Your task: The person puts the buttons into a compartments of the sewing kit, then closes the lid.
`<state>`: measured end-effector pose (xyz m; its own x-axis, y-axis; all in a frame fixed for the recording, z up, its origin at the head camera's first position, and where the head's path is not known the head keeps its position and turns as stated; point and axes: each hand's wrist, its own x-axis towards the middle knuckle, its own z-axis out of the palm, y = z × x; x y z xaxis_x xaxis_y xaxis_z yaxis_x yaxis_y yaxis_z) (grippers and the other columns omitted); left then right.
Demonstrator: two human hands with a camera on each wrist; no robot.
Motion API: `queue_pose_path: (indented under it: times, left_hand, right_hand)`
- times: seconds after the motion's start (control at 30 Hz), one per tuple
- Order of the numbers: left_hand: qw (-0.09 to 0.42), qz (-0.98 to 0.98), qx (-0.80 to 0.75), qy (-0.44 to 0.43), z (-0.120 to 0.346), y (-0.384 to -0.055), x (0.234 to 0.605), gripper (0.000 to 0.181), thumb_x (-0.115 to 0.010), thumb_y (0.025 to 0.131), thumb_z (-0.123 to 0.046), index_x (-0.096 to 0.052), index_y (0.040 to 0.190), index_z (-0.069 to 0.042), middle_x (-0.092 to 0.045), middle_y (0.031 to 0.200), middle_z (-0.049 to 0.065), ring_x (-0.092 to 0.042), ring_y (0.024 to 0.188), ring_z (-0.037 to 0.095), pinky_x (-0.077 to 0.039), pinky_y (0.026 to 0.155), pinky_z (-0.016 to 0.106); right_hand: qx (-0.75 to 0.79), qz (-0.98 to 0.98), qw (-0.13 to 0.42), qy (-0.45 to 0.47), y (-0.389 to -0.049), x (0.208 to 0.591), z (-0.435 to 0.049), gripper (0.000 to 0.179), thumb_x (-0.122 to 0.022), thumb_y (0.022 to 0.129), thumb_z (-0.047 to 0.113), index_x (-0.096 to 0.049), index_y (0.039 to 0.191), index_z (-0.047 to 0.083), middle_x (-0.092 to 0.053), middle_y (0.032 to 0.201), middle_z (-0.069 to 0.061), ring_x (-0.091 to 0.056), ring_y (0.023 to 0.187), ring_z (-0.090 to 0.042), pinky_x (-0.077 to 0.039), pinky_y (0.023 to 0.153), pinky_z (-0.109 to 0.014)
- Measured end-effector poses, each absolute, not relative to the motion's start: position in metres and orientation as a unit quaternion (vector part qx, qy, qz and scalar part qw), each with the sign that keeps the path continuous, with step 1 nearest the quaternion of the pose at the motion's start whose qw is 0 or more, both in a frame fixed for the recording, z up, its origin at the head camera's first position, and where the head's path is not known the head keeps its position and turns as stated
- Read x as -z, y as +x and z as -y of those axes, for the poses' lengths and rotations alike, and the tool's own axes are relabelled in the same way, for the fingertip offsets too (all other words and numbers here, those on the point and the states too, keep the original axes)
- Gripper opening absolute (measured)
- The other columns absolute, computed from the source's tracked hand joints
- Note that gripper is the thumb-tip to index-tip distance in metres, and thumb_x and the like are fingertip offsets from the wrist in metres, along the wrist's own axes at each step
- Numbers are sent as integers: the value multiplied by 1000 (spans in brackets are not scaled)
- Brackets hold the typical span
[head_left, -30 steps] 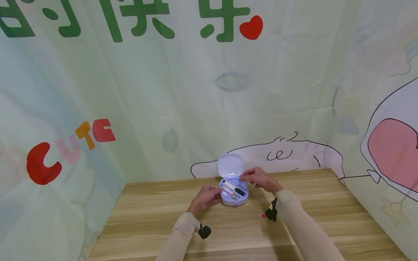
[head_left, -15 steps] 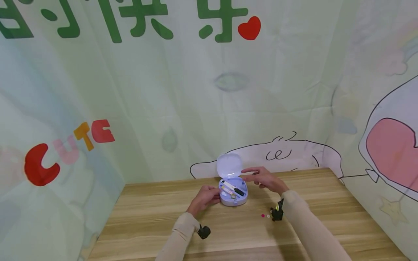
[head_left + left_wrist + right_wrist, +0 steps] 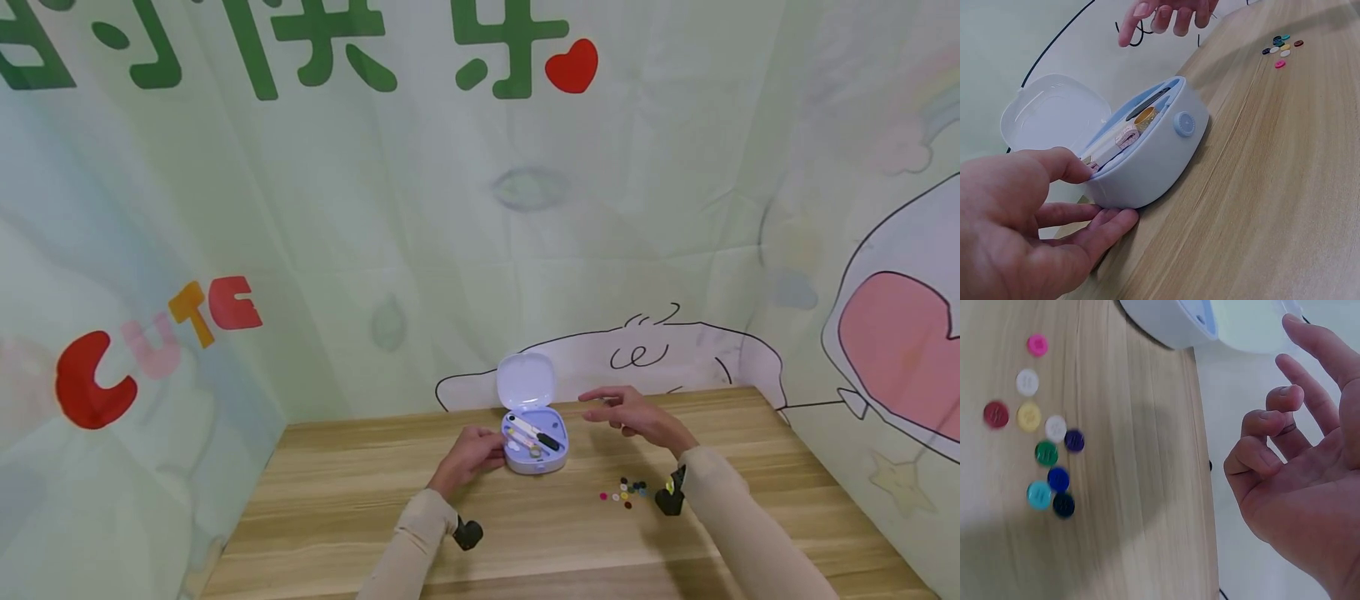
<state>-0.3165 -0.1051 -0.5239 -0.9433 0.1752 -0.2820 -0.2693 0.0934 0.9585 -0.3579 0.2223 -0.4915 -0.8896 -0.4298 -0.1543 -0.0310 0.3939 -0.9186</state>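
Note:
A pale blue and white sewing box (image 3: 536, 468) stands on the table near the wall, its lid (image 3: 527, 380) tipped up. My left hand (image 3: 472, 456) holds its left side; in the left wrist view the thumb is on the rim and the fingers are at the base. Inside lie a white tool with a black end (image 3: 550, 439), a gold thimble (image 3: 1145, 119) and a rolled tape measure (image 3: 1127, 134). My right hand (image 3: 633, 415) hovers right of the box, fingers spread and partly bent, with nothing in it.
Several loose buttons lie on the wooden table (image 3: 360, 500) to the right of the box, among them a pink button (image 3: 1037, 345), a yellow button (image 3: 1029, 417) and a green button (image 3: 1046, 453). A printed cloth wall (image 3: 420, 250) rises behind the table.
My right hand has drawn away from the box to the right, its fingers spreading. More of the buttons now show past the right wrist. My left hand keeps its place on the box.

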Motion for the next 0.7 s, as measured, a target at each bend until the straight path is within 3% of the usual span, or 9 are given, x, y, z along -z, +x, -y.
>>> queue_pose_path:
  times: [0.2, 0.7]
  left_hand:
    - [165, -720, -673, -39, 104, -318, 525, 25, -61, 99, -2, -63, 117, 15, -70, 97, 15, -66, 85, 19, -62, 82, 32]
    - [169, -720, -672, -41, 105, -319, 525, 26, -61, 100, -3, -61, 118, 16, -70, 102, 18, -67, 87, 20, -62, 84, 34]
  right_hand:
    - [531, -812, 190, -152, -350, 494, -241, 58, -72, 99, 33, -55, 146, 2, -47, 79, -4, -38, 64, -17, -30, 50, -24]
    - [519, -816, 194, -164, -324, 507, -272, 48, -71, 100, 26, -61, 138, -1, -56, 85, -12, -41, 59, -19, -33, 48, -25]
